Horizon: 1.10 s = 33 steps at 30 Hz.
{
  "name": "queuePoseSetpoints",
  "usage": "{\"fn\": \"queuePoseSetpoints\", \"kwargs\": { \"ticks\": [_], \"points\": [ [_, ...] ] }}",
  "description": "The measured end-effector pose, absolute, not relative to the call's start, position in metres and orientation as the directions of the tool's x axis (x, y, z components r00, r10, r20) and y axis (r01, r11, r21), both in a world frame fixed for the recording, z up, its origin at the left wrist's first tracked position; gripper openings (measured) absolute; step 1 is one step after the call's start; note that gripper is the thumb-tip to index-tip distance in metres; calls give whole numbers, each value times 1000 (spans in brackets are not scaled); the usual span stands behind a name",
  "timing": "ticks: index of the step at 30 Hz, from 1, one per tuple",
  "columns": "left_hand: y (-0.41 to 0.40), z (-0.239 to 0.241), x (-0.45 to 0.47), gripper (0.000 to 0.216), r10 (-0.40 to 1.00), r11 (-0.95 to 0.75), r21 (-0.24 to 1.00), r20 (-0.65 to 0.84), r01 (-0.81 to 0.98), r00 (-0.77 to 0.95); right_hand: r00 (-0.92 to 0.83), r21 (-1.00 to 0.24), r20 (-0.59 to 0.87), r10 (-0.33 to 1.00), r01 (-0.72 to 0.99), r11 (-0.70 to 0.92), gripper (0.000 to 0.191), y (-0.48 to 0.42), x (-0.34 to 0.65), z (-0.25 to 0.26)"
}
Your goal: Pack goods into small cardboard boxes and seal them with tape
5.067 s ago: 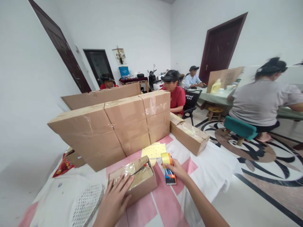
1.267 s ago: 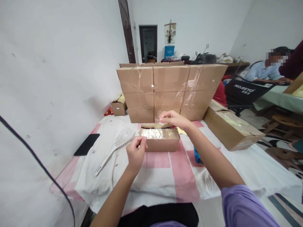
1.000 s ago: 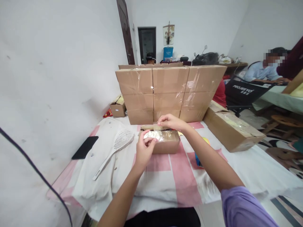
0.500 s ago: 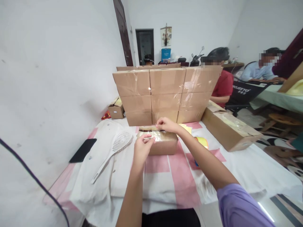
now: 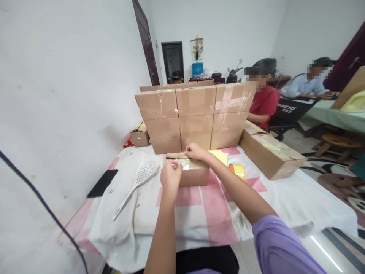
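Observation:
In front of me on the table sits a small cardboard box. Shiny clear tape lies across its top, and a dark gap runs along the far edge of the top. My left hand is at the near left part of the top, thumb and fingers drawn together on the tape. Over the far edge, my right hand pinches with its fingertips; what lies between them is too small to make out. A roll of yellow tape stands to the right, partly behind my right forearm.
Stacked cardboard boxes form a wall behind the small box. A long box lies right, another box back left. A white slotted skimmer and a black flat object lie left. Two people sit beyond, at right.
My left fingers have drawn closer together on the tape. My right hand keeps its pinch at the box's far edge. The view has shifted slightly; the box appears in the same place.

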<state>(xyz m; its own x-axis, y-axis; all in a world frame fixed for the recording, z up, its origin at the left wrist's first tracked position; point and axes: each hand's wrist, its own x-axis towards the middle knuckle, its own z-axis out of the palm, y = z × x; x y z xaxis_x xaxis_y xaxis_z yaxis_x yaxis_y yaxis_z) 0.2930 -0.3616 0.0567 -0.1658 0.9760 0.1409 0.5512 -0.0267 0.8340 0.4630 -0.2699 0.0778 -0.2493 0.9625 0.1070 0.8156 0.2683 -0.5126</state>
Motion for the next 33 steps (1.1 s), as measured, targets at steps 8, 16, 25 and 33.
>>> {"fn": "queuePoseSetpoints", "kwargs": {
  "ticks": [8,16,25,33],
  "points": [
    [-369,55,295,8,978,-28,755,157,656,-140,-148,-359,67,987,919,162,18,-288,450,84],
    [-375,43,296,15,976,-74,698,199,713,-93,156,-327,-4,988,933,-149,74,-298,453,97],
    [-389,-23,303,33,906,-255,608,422,752,-34,117,-570,-237,965,787,-235,49,-298,490,86],
    [-389,-45,299,48,895,-276,558,447,783,-2,180,-705,-144,973,671,-229,55,-303,486,79]
  ]
}}
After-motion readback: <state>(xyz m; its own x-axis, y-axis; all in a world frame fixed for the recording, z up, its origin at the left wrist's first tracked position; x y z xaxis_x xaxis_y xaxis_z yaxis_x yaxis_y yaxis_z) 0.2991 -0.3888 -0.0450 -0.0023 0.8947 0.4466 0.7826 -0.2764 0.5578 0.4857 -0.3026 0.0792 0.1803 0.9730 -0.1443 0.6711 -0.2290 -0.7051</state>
